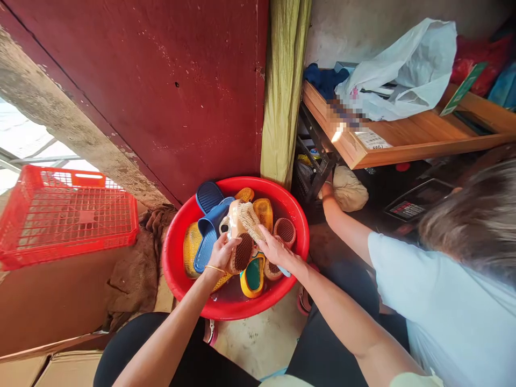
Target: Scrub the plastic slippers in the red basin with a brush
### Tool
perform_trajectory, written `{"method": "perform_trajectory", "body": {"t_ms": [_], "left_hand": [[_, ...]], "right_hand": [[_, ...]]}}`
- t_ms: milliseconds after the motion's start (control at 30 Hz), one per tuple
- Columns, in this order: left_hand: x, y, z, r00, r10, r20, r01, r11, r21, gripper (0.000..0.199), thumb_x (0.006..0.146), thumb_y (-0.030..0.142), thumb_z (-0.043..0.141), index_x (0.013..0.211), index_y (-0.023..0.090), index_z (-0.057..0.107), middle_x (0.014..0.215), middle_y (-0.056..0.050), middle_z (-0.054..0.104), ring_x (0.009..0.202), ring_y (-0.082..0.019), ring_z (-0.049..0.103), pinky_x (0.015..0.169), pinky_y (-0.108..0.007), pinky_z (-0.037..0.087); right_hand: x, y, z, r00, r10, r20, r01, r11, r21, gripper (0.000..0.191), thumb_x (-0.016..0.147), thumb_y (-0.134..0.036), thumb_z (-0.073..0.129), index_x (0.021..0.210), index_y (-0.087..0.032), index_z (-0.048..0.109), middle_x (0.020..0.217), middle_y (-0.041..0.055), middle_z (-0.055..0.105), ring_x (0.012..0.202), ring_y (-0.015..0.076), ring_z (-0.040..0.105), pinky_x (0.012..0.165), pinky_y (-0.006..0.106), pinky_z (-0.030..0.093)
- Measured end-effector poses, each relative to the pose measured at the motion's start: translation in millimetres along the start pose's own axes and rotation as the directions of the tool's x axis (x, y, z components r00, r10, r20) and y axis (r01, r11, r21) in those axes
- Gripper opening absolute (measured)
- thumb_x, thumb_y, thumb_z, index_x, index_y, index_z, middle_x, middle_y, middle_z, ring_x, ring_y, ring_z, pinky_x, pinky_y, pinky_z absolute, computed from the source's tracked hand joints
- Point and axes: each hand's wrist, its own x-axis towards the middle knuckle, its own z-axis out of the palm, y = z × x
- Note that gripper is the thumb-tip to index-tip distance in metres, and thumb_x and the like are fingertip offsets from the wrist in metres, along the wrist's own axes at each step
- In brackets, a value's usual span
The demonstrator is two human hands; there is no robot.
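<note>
Over the round red plastic tub (242, 310), inside its edge: left fingers (222, 246) closed around a beige, brown-soled shoe (233, 219); right fingers (267, 242) gripping a tan-bristled brush (249, 218) against it.

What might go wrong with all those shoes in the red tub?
The shoe in the left hand might slip and splash into the water. The brush in the right hand is close to the left hand's fingers, so it might scrape them. And the dark blue slipper sits up at the edge of the tub, so a bump might knock it out.
</note>
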Motion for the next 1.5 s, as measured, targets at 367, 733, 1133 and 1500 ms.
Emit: {"method": "perform_trajectory", "body": {"t_ms": [367, 733, 1133, 1500], "left_hand": [[2.3, -7.4, -0.5, 1.0, 0.013, -0.028, -0.013, 1.0, 0.012, 0.042, 0.059, 0.043, 0.08, 0.088, 0.02, 0.059, 0.08, -0.002, 0.068, 0.071, -0.02, 0.065, 0.064, -0.029, 0.05], [-7.0, -2.3, 2.7, 0.999, 0.002, -0.053, -0.004, 0.999, -0.049, 0.043, 0.057, 0.038, 0.083, 0.087, 0.02, 0.059, 0.08, -0.002, 0.069, 0.072, -0.02, 0.066, 0.066, -0.03, 0.051], [-8.3, -0.9, 3.7, 0.999, 0.009, -0.054, -0.012, 0.998, -0.064, 0.045, 0.056, 0.039, 0.084, 0.086, 0.019, 0.058, 0.077, 0.0, 0.07, 0.068, -0.018, 0.065, 0.065, -0.029, 0.05], [-2.9, 3.8, 16.7, 0.999, 0.009, -0.048, -0.013, 0.995, -0.096, 0.045, 0.056, 0.036, 0.082, 0.091, 0.019, 0.059, 0.079, -0.001, 0.07, 0.067, -0.019, 0.066, 0.065, -0.031, 0.051]], "right_hand": [[10.3, 9.3, 15.0, 0.997, -0.052, -0.048, 0.056, 0.995, 0.086, 0.062, 0.099, -0.031, 0.043, 0.159, -0.016, 0.033, 0.13, 0.015, 0.069, 0.115, 0.0279, 0.067, 0.101, 0.045, 0.05], [11.4, 12.1, 16.4, 0.997, -0.071, -0.026, 0.073, 0.993, 0.089, 0.062, 0.1, -0.032, 0.045, 0.159, -0.017, 0.031, 0.139, 0.0134, 0.063, 0.123, 0.0253, 0.064, 0.107, 0.04, 0.048], [10.3, 8.9, 12.7, 0.998, -0.062, -0.019, 0.063, 0.994, 0.086, 0.061, 0.1, -0.032, 0.045, 0.158, -0.018, 0.032, 0.138, 0.0112, 0.064, 0.126, 0.0238, 0.061, 0.108, 0.038, 0.047], [9.4, 8.6, -1.2, 1.0, -0.014, -0.023, 0.015, 0.999, 0.033, 0.062, 0.1, -0.033, 0.046, 0.159, -0.021, 0.031, 0.14, 0.0098, 0.063, 0.122, 0.0243, 0.064, 0.104, 0.036, 0.049]]}}
